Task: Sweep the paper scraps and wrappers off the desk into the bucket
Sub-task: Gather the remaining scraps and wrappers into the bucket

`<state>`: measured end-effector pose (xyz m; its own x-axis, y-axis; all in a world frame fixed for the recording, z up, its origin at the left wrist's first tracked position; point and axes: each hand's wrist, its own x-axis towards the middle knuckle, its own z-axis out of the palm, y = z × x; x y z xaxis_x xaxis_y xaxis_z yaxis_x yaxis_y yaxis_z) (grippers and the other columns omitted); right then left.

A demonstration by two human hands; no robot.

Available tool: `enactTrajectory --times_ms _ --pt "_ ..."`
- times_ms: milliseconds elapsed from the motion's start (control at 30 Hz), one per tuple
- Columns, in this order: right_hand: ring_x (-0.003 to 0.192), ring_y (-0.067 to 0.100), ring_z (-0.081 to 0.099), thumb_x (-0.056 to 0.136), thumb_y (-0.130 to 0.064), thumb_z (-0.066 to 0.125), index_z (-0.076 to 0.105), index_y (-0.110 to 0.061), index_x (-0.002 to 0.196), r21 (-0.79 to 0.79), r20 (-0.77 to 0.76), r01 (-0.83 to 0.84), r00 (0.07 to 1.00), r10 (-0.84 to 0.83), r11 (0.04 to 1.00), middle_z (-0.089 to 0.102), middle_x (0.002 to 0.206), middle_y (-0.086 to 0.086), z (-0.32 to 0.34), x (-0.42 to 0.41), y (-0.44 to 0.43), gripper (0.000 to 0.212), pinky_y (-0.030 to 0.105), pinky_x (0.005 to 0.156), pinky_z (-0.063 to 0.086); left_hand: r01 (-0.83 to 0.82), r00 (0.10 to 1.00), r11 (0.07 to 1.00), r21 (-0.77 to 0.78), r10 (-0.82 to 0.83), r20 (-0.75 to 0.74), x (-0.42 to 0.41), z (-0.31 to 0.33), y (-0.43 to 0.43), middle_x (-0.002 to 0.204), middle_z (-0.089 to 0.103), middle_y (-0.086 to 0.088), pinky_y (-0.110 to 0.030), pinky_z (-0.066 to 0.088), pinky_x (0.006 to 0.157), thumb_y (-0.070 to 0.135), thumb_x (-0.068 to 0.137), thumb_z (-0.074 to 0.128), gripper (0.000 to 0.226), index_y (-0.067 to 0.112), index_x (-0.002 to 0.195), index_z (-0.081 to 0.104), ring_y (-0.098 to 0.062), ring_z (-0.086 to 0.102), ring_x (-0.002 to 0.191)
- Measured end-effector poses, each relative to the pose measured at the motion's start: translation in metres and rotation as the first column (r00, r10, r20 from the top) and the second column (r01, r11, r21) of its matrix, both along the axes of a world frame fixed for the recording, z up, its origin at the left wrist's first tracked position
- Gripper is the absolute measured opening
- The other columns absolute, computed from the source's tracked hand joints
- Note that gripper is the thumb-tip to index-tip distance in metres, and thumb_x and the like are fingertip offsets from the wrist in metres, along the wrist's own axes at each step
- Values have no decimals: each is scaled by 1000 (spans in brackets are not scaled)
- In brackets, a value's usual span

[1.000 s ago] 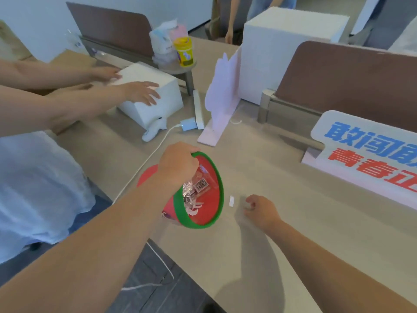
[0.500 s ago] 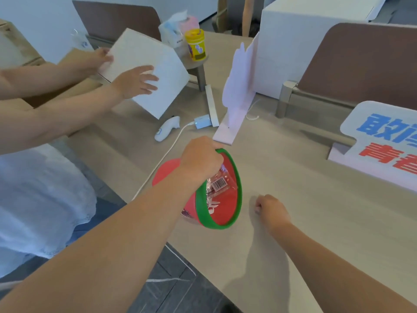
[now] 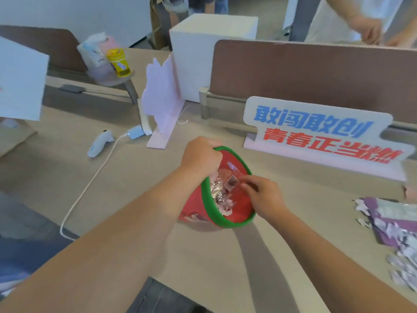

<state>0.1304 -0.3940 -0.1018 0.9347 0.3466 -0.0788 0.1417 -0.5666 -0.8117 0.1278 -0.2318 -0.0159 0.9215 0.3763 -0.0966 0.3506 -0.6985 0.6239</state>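
Observation:
A red bucket [image 3: 194, 211] with a green rim sits tilted on the beige desk [image 3: 203, 263], its mouth facing me. My left hand [image 3: 200, 155] grips the far rim. My right hand [image 3: 264, 197] hovers over the bucket's mouth, fingers pinched together; whether a scrap is between them I cannot tell. Inside lie clear wrappers [image 3: 225, 186] with a barcode label and small paper bits. At the right edge of the desk, a purple wrapper and several torn paper scraps [image 3: 392, 224] are spread out.
A white sign with blue and red characters [image 3: 316, 136] stands behind the bucket. A pink cut-out board [image 3: 162, 100], white foam boxes [image 3: 203, 53], a white handheld device [image 3: 99, 143] with charger and cable lie to the left. Other people stand beyond the brown dividers.
The view swung right, showing the scrap pile. My right hand lifted off the desk and came over the bucket's mouth. The bucket moved right with my left hand. The neighbour's white box rose at left.

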Motion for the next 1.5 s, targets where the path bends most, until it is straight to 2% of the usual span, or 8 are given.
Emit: enactTrajectory --times_ms 267,500,667,867,1100,1233,1367,1500 --pt "113 32 50 84 -27 61 57 -16 121 -282 23 492 861 -507 823 53 126 18 -51 -31 -228 38 37 96 39 228 974 974 -1 -227 12 27 -3 -168 130 61 0 -19 43 82 9 85 53 40 24 120 66 -19 59 108" --pt "143 36 -7 64 -86 37 -7 -38 145 -668 24 303 922 -387 680 -10 156 14 -96 -80 -330 104 48 115 7 316 949 949 -12 -316 -6 34 0 -279 129 62 0 -22 47 81 9 85 52 39 24 118 67 -19 61 107" --pt "142 42 -5 57 -92 10 -8 -35 145 -680 142 357 921 -363 641 -7 156 20 -109 -61 -334 106 55 113 11 298 954 953 51 -298 -22 34 -2 -306 123 66 2 -21 46 80 7 84 53 38 24 113 70 -20 62 105" --pt "142 40 -14 71 -84 24 -6 -37 145 -717 71 211 970 -232 665 -10 156 16 -113 -13 -337 92 58 113 1 185 983 982 41 -185 -8 39 -1 -297 128 63 3 -29 51 86 8 84 53 41 25 118 67 -24 63 105" --pt "97 33 50 90 -47 36 55 -21 103 -602 260 306 948 -182 737 57 106 7 -120 -15 -336 35 45 84 40 119 993 993 16 -119 12 47 -3 -288 129 62 1 -27 47 97 12 86 56 37 23 121 66 -19 57 115" --pt "72 35 58 93 -30 32 53 -11 85 -568 243 238 963 -115 788 63 80 10 -116 -7 -338 30 34 59 36 111 994 994 1 -111 22 45 -4 -282 128 63 1 -19 43 87 10 85 57 39 23 121 65 -17 58 112" --pt "85 36 61 93 -19 39 47 -9 103 -581 78 175 984 -160 795 61 99 13 -98 9 -341 16 34 62 39 105 994 994 -41 -104 25 43 -3 -275 128 63 1 -18 44 85 10 85 57 39 23 121 66 -15 59 109" --pt "83 34 55 84 -2 46 48 -6 109 -341 102 319 948 -302 885 56 95 10 -48 14 -329 25 37 67 42 103 995 993 -60 -101 22 42 -2 -270 129 62 1 -18 43 82 11 86 57 37 23 120 66 -14 60 104"
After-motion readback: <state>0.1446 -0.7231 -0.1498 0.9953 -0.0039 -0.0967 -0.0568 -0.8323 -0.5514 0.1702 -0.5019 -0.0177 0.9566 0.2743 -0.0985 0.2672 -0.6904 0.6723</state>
